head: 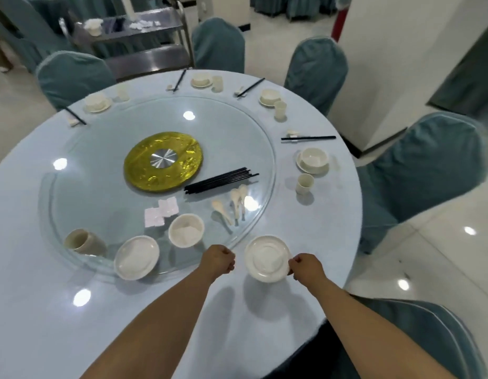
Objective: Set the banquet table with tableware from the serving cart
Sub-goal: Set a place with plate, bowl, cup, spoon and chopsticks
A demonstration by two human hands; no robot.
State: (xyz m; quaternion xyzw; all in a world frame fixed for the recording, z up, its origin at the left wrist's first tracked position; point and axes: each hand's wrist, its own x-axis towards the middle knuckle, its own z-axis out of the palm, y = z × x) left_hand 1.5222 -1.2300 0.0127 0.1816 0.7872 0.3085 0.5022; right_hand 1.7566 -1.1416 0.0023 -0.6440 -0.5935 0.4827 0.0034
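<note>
- Pale blue cloth covered the round banquet table, ringed by chairs in teal covers, with a steel serving cart standing beyond the far edge on a glossy tiled floor.
- Head view, centre: a glass turntable sat on the table over a gold disc, and on the glass lay a bundle of black chopsticks, three white spoons, folded white napkins, a white bowl, a white plate overhanging the glass edge and a cream cup tipped on its side.
- Head view, far and right rim: four places were laid, each with a bowl on a saucer, a cup and a pair of chopsticks on a rest.
- Head view, near edge: a white saucer lay on the cloth just outside the turntable, between the two hands.
- The right hand was curled, its fingertips pinching the saucer's right rim.
- The left hand was closed into a loose fist holding nothing, just beside the saucer's left rim and apart from it, at the turntable's edge.
</note>
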